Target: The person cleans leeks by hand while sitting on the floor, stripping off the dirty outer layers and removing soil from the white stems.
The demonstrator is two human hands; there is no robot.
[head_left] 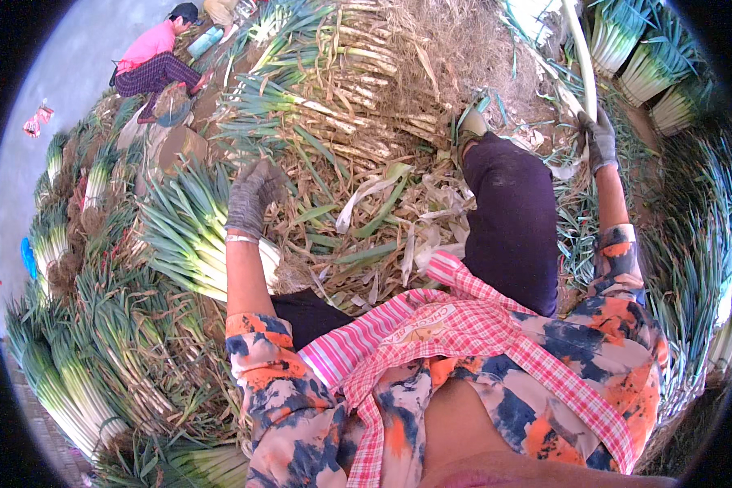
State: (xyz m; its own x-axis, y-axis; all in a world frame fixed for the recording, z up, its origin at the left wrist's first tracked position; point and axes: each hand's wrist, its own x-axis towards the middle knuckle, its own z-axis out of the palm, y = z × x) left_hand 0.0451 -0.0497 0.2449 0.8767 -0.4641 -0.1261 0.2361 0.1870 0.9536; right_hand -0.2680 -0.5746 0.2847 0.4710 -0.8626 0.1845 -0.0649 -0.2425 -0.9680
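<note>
I see brown ground (644, 130) mostly hidden under dry leaves (301, 224), bits of green leaf and a big heap of thin, tangled roots (431, 49). Up at the far left it turns into a smooth gray floor (85, 69). A person in a pink top (150, 45) and checked pants crouches there, by the edge of the plants.

I can see writing on the pink checked apron (472, 337): a small patch (427, 321) on its front has printed letters and a little picture. A red and white scrap (37, 120) lies on the gray floor, too small for me to tell if it has words.

The left hand (256, 195), in a gray glove, has its fingers a bit bent over the edge of a bunch of green onions (191, 236) on the ground. I cannot tell if it pinches any of them. The right hand (599, 140), gloved too, wraps around the low end of a long pale stalk (581, 57) that points up and away.

Plants (130, 325) crowd the left side, and a tall green pile (691, 244) makes a wall on the right. A bent leg (508, 203) in dark pants sits between the hands. I find the widest low spot between the left hand and that leg, where the leaves lie flat
</note>
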